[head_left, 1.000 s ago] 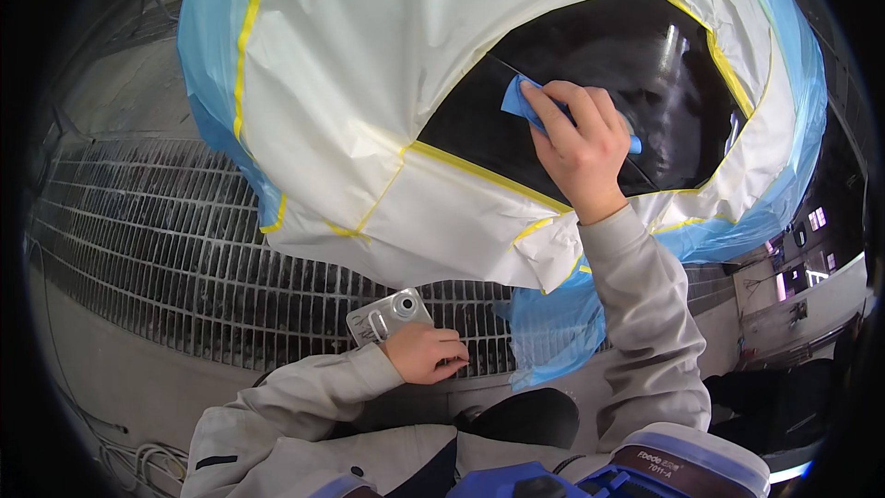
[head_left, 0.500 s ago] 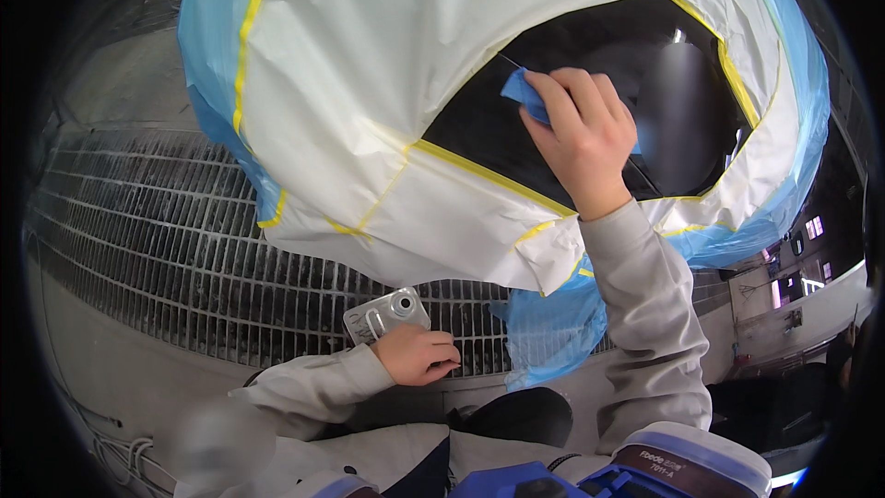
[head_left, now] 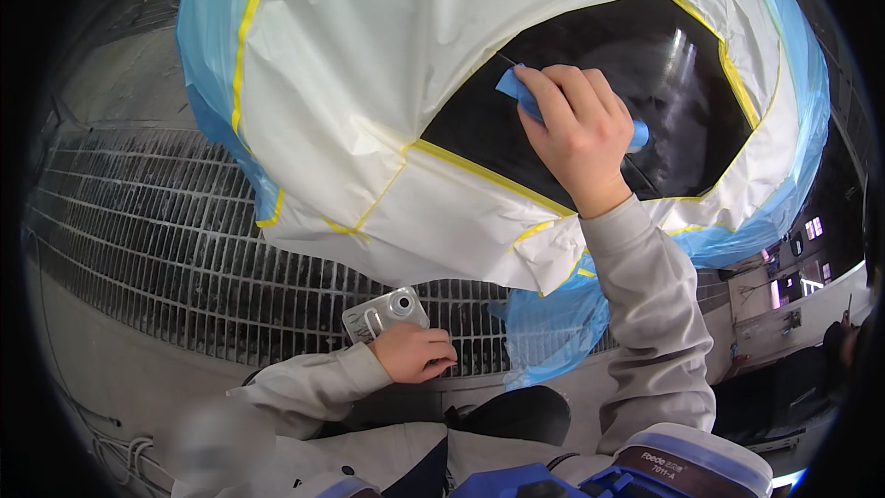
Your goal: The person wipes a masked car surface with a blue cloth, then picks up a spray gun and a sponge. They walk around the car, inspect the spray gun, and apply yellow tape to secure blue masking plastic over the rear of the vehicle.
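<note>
My right hand [head_left: 585, 129] is closed around a blue wiping cloth [head_left: 522, 92] on the dark glossy panel [head_left: 682, 120]. One end of the cloth sticks out past the fingertips, and another bit shows beside the heel of the hand. White masking paper [head_left: 369, 55] edged with yellow tape [head_left: 498, 180] frames the panel. Lower down, my left hand [head_left: 413, 353] has its fingers curled. It overlaps the lower end of a silver rectangular can [head_left: 378, 315] with a round cap and a handle. Whether this hand touches the can or holds something in its hidden palm, I cannot tell.
Blue plastic sheeting [head_left: 553, 337] hangs from the covered body toward the floor. A metal floor grating [head_left: 157, 212] stretches to the left. Cables [head_left: 138, 461] lie at lower left. A respirator [head_left: 682, 461] is at the bottom edge. Dark clothing of another person shows at far right.
My right hand stays at nearly the same place on the panel with the cloth. The broad hazy glare on the panel has given way to streaky reflections. My left hand looks almost unchanged.
</note>
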Available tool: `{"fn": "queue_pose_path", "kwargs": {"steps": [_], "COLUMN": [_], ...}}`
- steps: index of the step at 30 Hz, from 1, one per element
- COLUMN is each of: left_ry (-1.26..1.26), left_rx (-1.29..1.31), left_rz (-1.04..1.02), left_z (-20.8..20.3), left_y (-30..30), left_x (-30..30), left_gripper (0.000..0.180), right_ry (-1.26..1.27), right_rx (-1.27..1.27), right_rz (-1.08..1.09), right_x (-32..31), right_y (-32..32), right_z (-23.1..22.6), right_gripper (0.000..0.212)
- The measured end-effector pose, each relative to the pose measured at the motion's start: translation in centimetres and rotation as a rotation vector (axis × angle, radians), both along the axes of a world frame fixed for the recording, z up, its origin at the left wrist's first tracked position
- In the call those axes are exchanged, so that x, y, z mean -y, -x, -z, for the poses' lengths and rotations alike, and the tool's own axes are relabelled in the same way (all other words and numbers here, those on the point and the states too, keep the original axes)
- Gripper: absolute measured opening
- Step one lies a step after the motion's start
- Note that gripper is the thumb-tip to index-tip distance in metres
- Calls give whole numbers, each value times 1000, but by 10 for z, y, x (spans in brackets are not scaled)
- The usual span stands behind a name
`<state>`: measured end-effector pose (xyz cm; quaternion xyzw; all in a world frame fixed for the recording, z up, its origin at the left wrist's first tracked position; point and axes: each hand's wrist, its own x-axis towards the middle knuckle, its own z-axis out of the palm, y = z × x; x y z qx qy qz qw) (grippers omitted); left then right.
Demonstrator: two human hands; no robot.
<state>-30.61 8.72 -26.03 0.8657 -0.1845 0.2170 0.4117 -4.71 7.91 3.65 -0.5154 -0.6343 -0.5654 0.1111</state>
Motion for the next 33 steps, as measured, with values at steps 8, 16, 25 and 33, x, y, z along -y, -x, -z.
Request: {"fn": "queue_pose_path", "kwargs": {"steps": [8,16,25,33], "left_ry": [10,22,22,23], "left_rx": [-18,-7,-24,-28], "left_rz": [4,-9,-2,2], "left_z": [3,4,-2,-1], "left_y": [2,6,5,3], "left_x": [-1,-2,1,4], "left_gripper": [8,8,8,7], "right_ry": [20,99,141,114], "right_rx": [19,-70,-98,-107], "right_rz": [-20,-52,7,-73], "right_x": [6,-6,10,-17], "right_y": [-2,7,6,6], "right_z": [-1,-12,-19,-12], "right_gripper": [43,37,33,29]}}
